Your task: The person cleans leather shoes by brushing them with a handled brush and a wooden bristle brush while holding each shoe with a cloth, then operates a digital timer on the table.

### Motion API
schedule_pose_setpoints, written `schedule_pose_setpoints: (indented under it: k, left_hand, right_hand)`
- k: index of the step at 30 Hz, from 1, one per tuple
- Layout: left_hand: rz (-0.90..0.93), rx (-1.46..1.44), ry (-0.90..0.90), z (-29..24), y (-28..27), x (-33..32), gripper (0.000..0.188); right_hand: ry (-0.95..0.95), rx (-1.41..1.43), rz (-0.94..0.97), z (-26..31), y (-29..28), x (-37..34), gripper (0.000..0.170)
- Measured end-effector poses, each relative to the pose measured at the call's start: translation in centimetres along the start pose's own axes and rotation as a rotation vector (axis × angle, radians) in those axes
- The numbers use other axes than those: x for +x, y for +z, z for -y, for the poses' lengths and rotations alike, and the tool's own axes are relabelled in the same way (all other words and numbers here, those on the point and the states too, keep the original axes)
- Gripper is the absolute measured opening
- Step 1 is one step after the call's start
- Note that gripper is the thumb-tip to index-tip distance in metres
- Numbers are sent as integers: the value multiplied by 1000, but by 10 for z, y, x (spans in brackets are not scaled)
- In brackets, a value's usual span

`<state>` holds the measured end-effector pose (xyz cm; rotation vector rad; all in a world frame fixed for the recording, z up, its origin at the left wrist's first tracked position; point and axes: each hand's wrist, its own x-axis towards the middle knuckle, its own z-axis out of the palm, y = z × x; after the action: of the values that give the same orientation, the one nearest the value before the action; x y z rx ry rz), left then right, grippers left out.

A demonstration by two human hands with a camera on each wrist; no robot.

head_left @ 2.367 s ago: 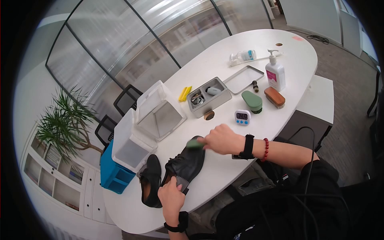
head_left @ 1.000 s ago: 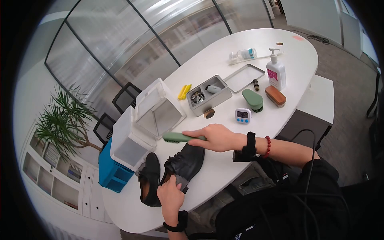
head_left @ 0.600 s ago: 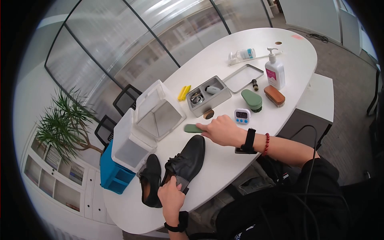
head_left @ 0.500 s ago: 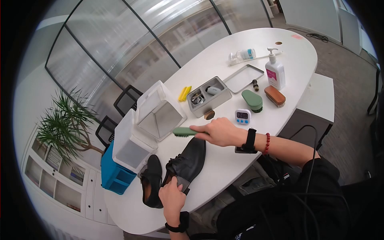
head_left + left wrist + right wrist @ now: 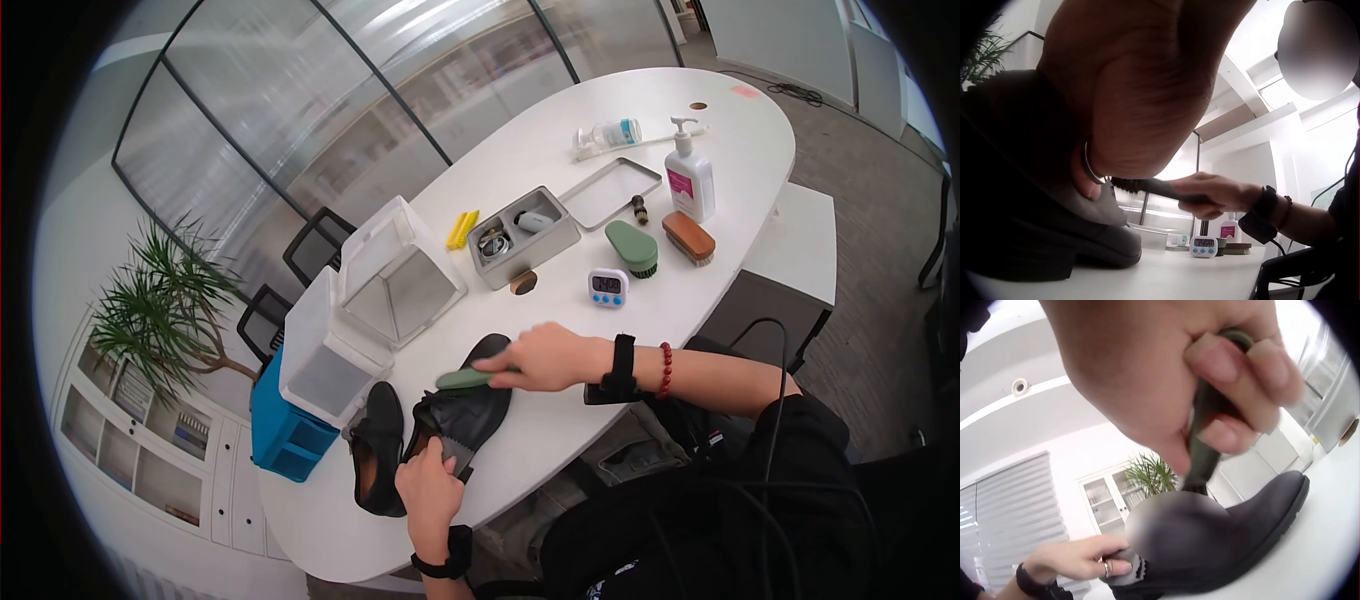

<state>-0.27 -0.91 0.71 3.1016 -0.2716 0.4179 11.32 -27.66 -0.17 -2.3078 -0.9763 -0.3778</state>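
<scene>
My left hand (image 5: 430, 497) holds a black lace-up shoe (image 5: 490, 410) by its heel, where a grey jagged-edged patch shows. In the left wrist view a ring circles one finger, and the hand covers much of the heel. My right hand (image 5: 548, 358) grips a green-handled brush (image 5: 460, 380), which overlaps the shoe just ahead of the laces in the head view. Dark bristles (image 5: 1125, 185) point downward in the left wrist view. Fingers wrap the handle (image 5: 1205, 434) in the right wrist view, while a blur hides part of the shoe there. The second black shoe (image 5: 382, 412) stands alongside, to the left.
White translucent boxes (image 5: 325, 350) and a blue holder (image 5: 290, 425) stand left of the shoes. Farther along the table (image 5: 560, 460) are a timer (image 5: 607, 288), green brush (image 5: 630, 245), wooden brush (image 5: 688, 237), metal tin (image 5: 525, 262), yellow brush (image 5: 462, 230) and pump bottle (image 5: 690, 180).
Half a second ago the brush was raised beyond the toe; my right hand has since brought it down and nearer, over the shoe. My left hand and both shoes keep their places.
</scene>
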Motion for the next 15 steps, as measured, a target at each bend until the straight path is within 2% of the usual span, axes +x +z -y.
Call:
schedule_pose_setpoints:
  k: [2, 3, 4, 6, 8, 10, 11, 13, 15]
  left_hand:
    - [40, -3, -18, -1, -2, 0, 21]
    - [36, -5, -18, 0, -1, 0, 21]
    - [30, -8, -20, 0, 0, 0, 21]
    - [6, 4, -11, 0, 4, -2, 17]
    - [-23, 20, 2, 1, 4, 0, 15]
    - [-35, 16, 6, 2, 5, -1, 14]
    - [-34, 14, 4, 1, 5, -1, 14]
    - [-34, 1, 12, 0, 3, -1, 15]
    - [-29, 2, 15, 2, 5, -1, 15]
  right_hand:
    - [42, -17, 121, -10, 14, -5, 42]
    - [29, -159, 73, -10, 9, -4, 41]
    - [28, -160, 73, -10, 2, -3, 41]
    - [138, -369, 30, -8, -12, -2, 39]
    - [149, -369, -36, -5, -18, 0, 37]
    - [117, -221, -169, 1, -19, 1, 36]
    - [117, -221, -165, 0, -15, 0, 36]
    - [67, -223, 53, -3, -3, -4, 30]
    - [79, -283, 62, -6, 1, -7, 32]
